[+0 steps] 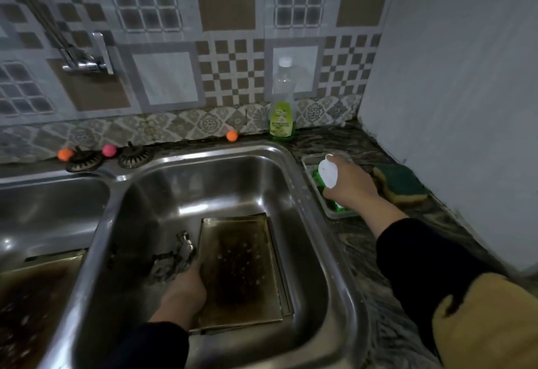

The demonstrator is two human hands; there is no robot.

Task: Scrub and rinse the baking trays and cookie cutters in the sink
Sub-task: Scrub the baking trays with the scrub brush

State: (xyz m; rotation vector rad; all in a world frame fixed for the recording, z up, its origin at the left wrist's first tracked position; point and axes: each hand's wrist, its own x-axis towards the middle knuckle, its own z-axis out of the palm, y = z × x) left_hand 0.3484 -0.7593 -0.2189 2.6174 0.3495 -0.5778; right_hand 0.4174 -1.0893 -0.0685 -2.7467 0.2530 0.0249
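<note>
A blackened baking tray (244, 269) lies flat in the right sink basin (233, 182). My left hand (185, 287) grips the tray's left edge, next to metal cookie cutters (174, 261) lying on the basin floor. A second dirty tray (37, 290) sits in the left basin. On the counter to the right, my right hand (349, 183) holds a white-handled brush (327, 172) over a small clear dish (329, 208) holding something green.
A green dish-soap bottle (281, 106) stands against the tiled wall. A green-and-yellow sponge (401, 183) lies beside the dish. The tap (87, 59) is mounted at upper left. Two drain strainers (134, 156) and small coloured balls (232, 136) sit behind the sink.
</note>
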